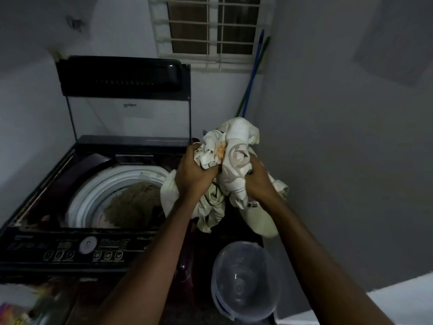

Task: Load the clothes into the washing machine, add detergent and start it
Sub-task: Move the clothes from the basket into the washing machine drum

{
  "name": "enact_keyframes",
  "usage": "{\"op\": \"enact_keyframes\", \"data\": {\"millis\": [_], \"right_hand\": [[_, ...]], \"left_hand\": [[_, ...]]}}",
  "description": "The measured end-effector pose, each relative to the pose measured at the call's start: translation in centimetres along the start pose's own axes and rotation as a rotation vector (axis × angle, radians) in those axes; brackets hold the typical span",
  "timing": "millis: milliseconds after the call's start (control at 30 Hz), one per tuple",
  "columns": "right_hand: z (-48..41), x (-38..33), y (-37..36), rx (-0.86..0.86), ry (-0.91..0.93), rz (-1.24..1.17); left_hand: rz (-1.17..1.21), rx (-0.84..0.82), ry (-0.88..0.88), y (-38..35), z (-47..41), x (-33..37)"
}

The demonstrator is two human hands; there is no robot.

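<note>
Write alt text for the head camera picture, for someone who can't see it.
Two bare hands, left hand and right hand, grip a bundle of pale patterned cloth just right of an open top-loading washing machine. Its lid stands raised, and brownish laundry already lies in the drum. A clear plastic bucket sits below the hands.

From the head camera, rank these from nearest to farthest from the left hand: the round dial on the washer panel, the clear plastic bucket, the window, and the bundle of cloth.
1. Bundle of cloth: in the left hand's grip, shared with the right hand.
2. Clear plastic bucket: below, toward the right.
3. Round dial: lower left, on the washer panel; close to the bucket's rank.
4. Window: top, on the back wall.
</note>
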State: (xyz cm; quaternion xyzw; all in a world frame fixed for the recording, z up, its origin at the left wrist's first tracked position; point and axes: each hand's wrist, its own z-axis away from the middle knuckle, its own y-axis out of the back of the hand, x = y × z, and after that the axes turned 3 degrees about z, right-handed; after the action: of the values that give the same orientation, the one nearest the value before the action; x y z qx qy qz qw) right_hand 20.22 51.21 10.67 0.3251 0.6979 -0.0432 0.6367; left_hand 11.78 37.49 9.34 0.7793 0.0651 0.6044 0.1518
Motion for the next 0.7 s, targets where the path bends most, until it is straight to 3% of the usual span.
{"op": "enact_keyframes", "data": {"millis": [167,233,400,567,700], "right_hand": [[-0.7,-0.7,-1.2,-0.107,-0.045,0.199],[-0.8,-0.9,-1.6,-0.153,-0.078,0.223],[-0.8,-1.9,-3.4,-0.125,-0.021,0.060],[-0.5,-3.7,-4.2,-0.297,-0.027,-0.188],[-0.3,-4.2,-5.2,-0.237,0.106,-0.209]], "left_hand": [[0.156,-0.254,-0.002,1.1,-1.3,-0.9],[0.151,-0.281,-0.007,1.5,-1.6,-1.0],[0.102,-0.122,0.034,3.2,-2.3,-1.2],[0.143,0.035,0.037,4.2,-2.3,-1.1],[0.297,0.118,0.104,5.3,-3.2,-1.7]]}}
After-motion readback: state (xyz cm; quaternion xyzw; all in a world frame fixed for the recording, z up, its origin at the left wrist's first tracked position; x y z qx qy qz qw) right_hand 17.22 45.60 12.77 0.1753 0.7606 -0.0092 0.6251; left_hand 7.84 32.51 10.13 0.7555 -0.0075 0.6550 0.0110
